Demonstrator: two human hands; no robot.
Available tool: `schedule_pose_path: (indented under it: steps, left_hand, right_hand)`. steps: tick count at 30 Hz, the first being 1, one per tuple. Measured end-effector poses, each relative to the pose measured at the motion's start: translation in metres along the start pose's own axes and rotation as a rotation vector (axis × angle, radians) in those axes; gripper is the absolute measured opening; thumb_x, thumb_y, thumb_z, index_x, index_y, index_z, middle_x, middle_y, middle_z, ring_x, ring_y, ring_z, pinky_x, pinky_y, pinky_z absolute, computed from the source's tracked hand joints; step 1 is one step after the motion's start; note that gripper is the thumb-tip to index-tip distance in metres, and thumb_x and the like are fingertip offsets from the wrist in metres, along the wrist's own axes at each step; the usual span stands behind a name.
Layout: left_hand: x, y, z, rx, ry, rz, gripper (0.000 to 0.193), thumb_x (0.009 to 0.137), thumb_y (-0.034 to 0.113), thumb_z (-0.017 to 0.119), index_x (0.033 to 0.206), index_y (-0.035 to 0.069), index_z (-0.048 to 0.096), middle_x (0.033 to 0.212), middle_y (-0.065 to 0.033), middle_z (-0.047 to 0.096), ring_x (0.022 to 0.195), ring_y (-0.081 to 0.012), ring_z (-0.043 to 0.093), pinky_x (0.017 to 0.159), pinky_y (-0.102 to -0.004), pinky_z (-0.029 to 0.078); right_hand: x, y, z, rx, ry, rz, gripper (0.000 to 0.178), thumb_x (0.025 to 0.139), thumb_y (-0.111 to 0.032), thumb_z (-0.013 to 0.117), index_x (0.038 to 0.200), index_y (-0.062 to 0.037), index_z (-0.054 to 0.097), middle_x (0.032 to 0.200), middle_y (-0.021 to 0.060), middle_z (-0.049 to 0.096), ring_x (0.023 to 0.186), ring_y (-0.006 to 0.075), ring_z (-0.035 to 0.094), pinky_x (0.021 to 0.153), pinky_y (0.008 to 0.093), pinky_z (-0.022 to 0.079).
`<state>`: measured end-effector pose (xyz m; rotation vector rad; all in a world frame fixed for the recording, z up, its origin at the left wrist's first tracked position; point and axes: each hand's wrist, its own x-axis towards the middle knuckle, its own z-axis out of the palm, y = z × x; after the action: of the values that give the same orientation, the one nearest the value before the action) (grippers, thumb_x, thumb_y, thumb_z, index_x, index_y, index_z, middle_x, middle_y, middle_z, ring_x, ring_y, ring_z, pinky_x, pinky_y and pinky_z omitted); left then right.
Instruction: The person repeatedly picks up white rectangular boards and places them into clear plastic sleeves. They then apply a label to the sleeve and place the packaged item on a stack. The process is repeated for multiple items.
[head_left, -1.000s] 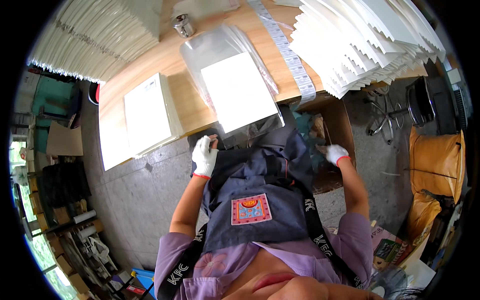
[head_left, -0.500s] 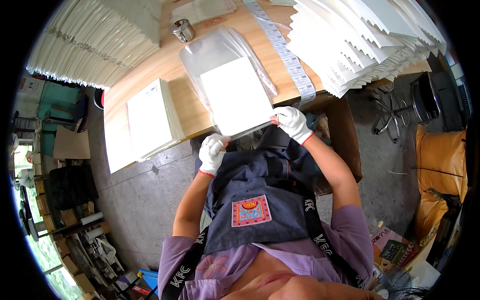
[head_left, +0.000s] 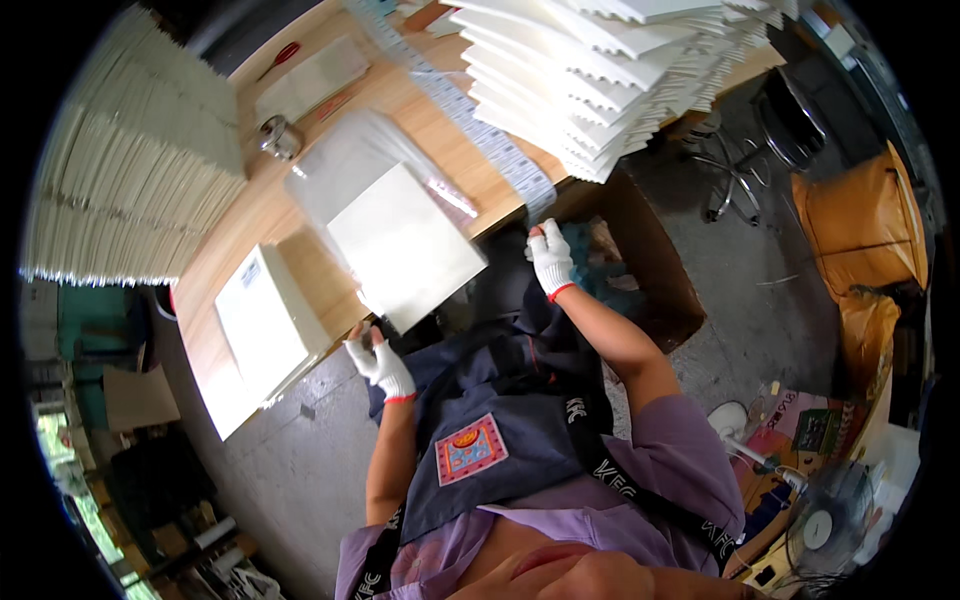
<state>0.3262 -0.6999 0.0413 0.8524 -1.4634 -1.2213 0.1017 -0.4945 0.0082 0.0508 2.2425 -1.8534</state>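
My left hand (head_left: 380, 367), in a white fingertip-free glove, is open beside the near left corner of a white rectangular board (head_left: 405, 250). Its thumb and finger stand apart. The board lies on clear plastic bags (head_left: 345, 150) and juts over the table's front edge. My right hand (head_left: 550, 260), gloved the same way, is off the board's right side, just below the hanging end of a label strip (head_left: 500, 150). Its fingers look loosely bent and apart, and I see nothing held in them.
A stack of white packs (head_left: 265, 325) lies at the table's left front. Tall piles of bagged sheets (head_left: 130, 170) and white boards (head_left: 590, 80) flank the table (head_left: 210, 270). A metal pot (head_left: 280, 138) stands behind the bags. An open cardboard box (head_left: 655, 260) sits below on the right.
Both hands have come away from the board's near edge and moved apart, the left one opening. The whole view has turned and shifted, so the table appears more tilted.
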Motion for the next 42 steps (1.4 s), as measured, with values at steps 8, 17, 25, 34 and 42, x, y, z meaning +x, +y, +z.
schedule_pose_path:
  steps: [8, 17, 25, 34, 42]
  left_hand:
    - [0.034, 0.059, 0.077, 0.910, -0.862, 0.835, 0.041, 0.072, 0.014, 0.064, 0.113, 0.013, 0.057, 0.126, -0.0112, 0.048, 0.120, -0.0326, 0.040, 0.101, -0.0444, 0.032]
    - [-0.030, 0.071, 0.140, 0.169, -1.197, -0.405, 0.034, 0.089, 0.016, 0.053, 0.120, 0.002, 0.051, 0.103, -0.0083, 0.063, 0.067, -0.0091, 0.057, 0.061, -0.0246, 0.048]
    - [-0.077, 0.059, 0.216, -0.193, -0.995, -1.214, 0.013, 0.086, 0.018, 0.057, 0.093, 0.007, 0.054, 0.064, -0.0003, 0.047, 0.047, -0.0082, 0.042, 0.039, -0.0208, 0.034]
    - [-0.077, 0.057, 0.208, 0.200, -1.122, -0.970, 0.026, 0.085, 0.016, 0.048, 0.104, 0.001, 0.057, 0.064, -0.0058, 0.054, 0.049, -0.0130, 0.051, 0.046, -0.0270, 0.045]
    - [-0.040, 0.009, 0.042, -0.748, -0.277, -1.383, 0.027, 0.089, 0.023, 0.056, 0.109, 0.007, 0.051, 0.083, -0.0046, 0.062, 0.049, -0.0081, 0.044, 0.046, -0.0220, 0.041]
  right_hand:
    - [0.083, 0.015, -0.047, -0.832, 0.004, -0.332, 0.044, 0.069, -0.018, 0.059, 0.112, -0.0090, 0.052, 0.121, 0.0132, 0.051, 0.104, 0.0364, 0.051, 0.088, 0.0412, 0.043]
    - [0.040, -0.022, -0.086, -0.078, -0.379, -0.198, 0.020, 0.076, -0.002, 0.064, 0.094, -0.0045, 0.058, 0.074, 0.0007, 0.055, 0.067, 0.0094, 0.047, 0.063, 0.0242, 0.041]
    - [-0.009, -0.090, -0.126, -0.608, -0.285, -0.587, 0.020, 0.061, -0.010, 0.072, 0.079, -0.0040, 0.066, 0.073, 0.0052, 0.054, 0.070, 0.0242, 0.053, 0.084, 0.0288, 0.044]
    - [-0.033, -0.115, -0.114, -0.306, -0.084, -1.041, 0.017, 0.058, -0.001, 0.072, 0.071, -0.0028, 0.062, 0.093, 0.0095, 0.061, 0.090, 0.0277, 0.057, 0.081, 0.0370, 0.046]
    - [-0.018, -0.088, -0.035, 0.135, -0.551, -0.276, 0.009, 0.078, 0.002, 0.064, 0.084, -0.0030, 0.059, 0.080, -0.0010, 0.059, 0.075, 0.0065, 0.053, 0.068, 0.0215, 0.043]
